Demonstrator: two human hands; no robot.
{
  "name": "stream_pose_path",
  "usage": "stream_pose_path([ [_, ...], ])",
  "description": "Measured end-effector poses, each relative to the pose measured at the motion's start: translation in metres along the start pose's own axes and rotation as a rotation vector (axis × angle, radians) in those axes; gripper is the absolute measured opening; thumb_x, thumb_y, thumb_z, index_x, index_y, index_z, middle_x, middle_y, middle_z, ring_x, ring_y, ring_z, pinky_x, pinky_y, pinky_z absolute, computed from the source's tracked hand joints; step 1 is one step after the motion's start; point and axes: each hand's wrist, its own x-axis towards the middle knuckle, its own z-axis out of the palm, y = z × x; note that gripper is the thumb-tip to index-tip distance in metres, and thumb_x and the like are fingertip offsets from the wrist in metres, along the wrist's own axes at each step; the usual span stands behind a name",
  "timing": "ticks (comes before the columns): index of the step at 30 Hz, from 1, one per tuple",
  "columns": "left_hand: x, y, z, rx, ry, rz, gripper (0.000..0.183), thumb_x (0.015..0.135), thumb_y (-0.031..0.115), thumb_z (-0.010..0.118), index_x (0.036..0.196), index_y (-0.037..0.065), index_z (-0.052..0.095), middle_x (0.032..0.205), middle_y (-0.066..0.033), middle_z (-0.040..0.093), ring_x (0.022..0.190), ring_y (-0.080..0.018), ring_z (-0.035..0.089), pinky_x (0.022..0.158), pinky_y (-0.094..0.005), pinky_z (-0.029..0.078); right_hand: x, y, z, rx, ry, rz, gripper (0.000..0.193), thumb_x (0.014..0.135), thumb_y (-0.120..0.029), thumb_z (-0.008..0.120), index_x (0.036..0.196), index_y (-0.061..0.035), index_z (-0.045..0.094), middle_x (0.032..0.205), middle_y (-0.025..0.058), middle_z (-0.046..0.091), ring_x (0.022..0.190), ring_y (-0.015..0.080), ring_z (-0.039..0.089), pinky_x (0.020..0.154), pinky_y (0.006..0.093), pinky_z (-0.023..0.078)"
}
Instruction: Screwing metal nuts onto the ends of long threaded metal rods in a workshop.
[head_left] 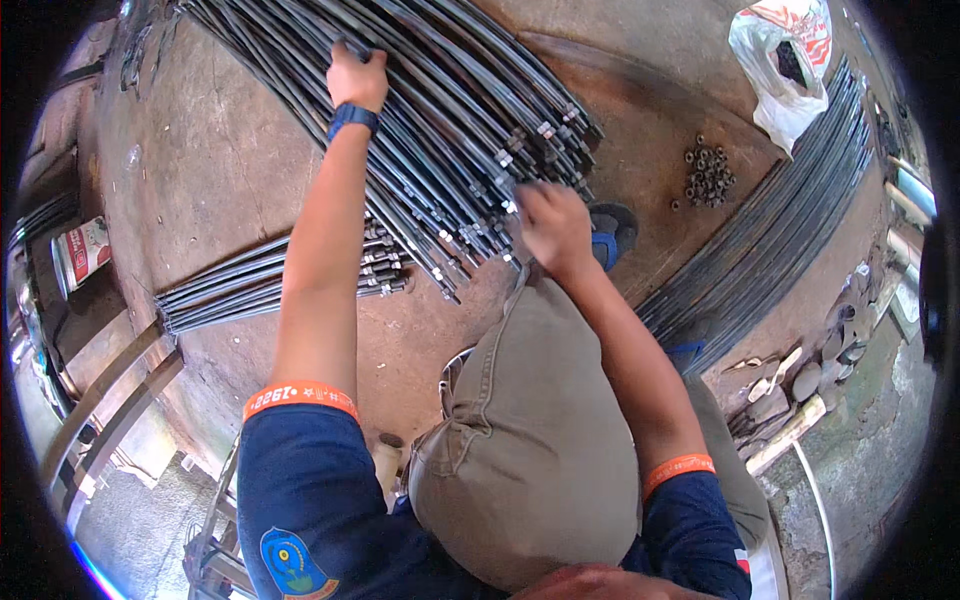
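A: Where does the main bundle of dark metal rods [450, 110] lie in relation to the hands?

B: Beneath and between them. The rods run diagonally, from beyond the left hand [357, 82] down to the right hand [553, 225], with end fittings [503, 158], some bright and some dark, clustered just left of the right hand and above it.

A: And the state of each hand?

B: The left hand rests on the shafts with its fingers bent; whether it clasps a rod cannot be told. The right hand is narrow, its fingers curled at the rod ends and blurred; whether it grips anything cannot be told.

A: What is worn nearest the left hand?

B: A dark blue watch [352, 122], at the wrist.

A: And what surrounds the main bundle?

B: A smaller rod bundle [250, 287] lies below the left hand, passing behind the left forearm [320, 290]. Just beside the right hand is a sandal [612, 232] with a blue strap. Farther right is a heap of nuts [710, 180]; beyond it, a third rod bundle [770, 220] slants, with a white plastic bag [775, 95] at its upper end.

A: The outermost item on the left?

B: A red-and-white tin [82, 252], well apart from the left hand and lower.
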Motion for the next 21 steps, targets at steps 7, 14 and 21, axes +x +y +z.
stream_pose_path([
  [7, 0.01, -0.001, -0.002, 0.069, -0.03, 0.151, 0.053, 0.08, 0.027, 0.068, 0.12, 0.002, 0.043, 0.086, -0.0243, 0.067, 0.088, -0.042, 0.064, 0.079, -0.0471, 0.05, 0.002, 0.004, 0.01, 0.422, 0.108, 0.412, 0.021, 0.071, -0.011, 0.074, 0.089, -0.0052, 0.064, 0.079, 0.0104, 0.066, 0.08, 0.03, 0.063, 0.071, 0.0382, 0.05],
  [14, 0.011, 0.002, 0.004, 0.089, 0.054, 0.124, 0.054, 0.077, 0.026, 0.071, 0.113, 0.002, 0.039, 0.088, -0.027, 0.065, 0.087, -0.0458, 0.062, 0.079, -0.0487, 0.049, 0.007, 0.011, 0.002, 0.261, 0.127, 0.459, 0.027, 0.07, -0.02, 0.078, 0.089, -0.0057, 0.064, 0.08, 0.0136, 0.064, 0.077, 0.0339, 0.063, 0.069, 0.0391, 0.05],
  [21, 0.019, -0.009, -0.002, 0.039, 0.103, 0.121, 0.056, 0.076, 0.024, 0.073, 0.111, 0.0, 0.038, 0.094, -0.0299, 0.063, 0.09, -0.0474, 0.061, 0.08, -0.049, 0.049, 0.004, 0.002, 0.0, 0.518, -0.054, 0.515, 0.019, 0.074, -0.018, 0.076, 0.085, -0.0058, 0.066, 0.077, 0.0139, 0.065, 0.068, 0.0296, 0.065, 0.062, 0.0365, 0.05],
])
